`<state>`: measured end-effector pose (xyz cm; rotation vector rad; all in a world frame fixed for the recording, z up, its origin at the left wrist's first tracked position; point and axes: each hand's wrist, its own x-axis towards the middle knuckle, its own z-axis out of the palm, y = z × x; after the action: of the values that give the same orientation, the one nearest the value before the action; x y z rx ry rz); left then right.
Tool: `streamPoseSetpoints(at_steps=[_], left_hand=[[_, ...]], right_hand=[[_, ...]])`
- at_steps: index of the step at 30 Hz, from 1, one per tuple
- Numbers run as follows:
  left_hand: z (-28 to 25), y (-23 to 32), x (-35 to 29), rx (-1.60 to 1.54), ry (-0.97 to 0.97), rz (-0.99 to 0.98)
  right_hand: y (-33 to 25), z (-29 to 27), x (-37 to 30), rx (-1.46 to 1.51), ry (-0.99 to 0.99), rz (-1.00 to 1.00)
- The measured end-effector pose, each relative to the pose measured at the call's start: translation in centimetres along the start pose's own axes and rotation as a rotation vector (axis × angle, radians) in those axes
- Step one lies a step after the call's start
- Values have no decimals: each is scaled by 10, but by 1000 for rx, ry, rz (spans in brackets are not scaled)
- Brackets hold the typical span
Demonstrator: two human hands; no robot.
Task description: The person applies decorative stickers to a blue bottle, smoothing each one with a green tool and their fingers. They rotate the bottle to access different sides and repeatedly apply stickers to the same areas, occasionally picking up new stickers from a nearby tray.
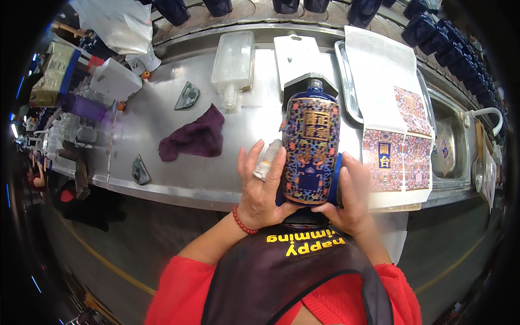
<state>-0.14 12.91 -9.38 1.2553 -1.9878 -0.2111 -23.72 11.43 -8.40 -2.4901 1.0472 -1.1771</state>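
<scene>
Left grip: the left hand (262, 184) is cupped against the left flank of the bottle (311, 151), fingers spread upward along its side; a pale wad of cloth or tape (269, 158) sits wrapped on one fingertip, pressed to the bottle's surface.
Right grip: the right hand (352, 195) clasps the lower right side, thumb lying up along the edge of the bottle, palm under its base corner.
Bottle position: held upright between both hands just in front of the chest, above the near edge of the table (162, 124), not resting on it.
Bottle look: tall and dark blue, with a short neck and a multicoloured patterned decal covering its face.
Handling, as judged: looks like glazed ceramic, so probably heavy, rigid, smooth enough to slip, and breakable if dropped; two-sided support low on the body, as here, seems the safest hold, with the neck too small to carry it.
Nearby right: a sheet of matching decals (398, 157) hangs over the table edge, beside a metal tray (346, 81).
Nearby left: a purple rag (195, 135) lies crumpled on the table; a clear plastic container (234, 59) is behind it.
Far edge: a row of dark blue bottles (460, 54) lines the back.
</scene>
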Motion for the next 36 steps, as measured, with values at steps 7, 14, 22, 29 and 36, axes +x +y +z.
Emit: streamPoseSetpoints(at_steps=[7,14,22,29,36], left_hand=[[1,7,2,137,2,76],[0,8,3,174,-14,51],[-14,-15,30,-15,-41,29],[-14,-24,69,-58,-94,116],[-16,-23,92,26,-119,170]], right_hand=[[4,6,0,57,28,73],[7,8,-8,72,12,69],[12,5,-7,121,-2,106],[11,4,-3,111,31,20],[14,4,-1,185,23,49]])
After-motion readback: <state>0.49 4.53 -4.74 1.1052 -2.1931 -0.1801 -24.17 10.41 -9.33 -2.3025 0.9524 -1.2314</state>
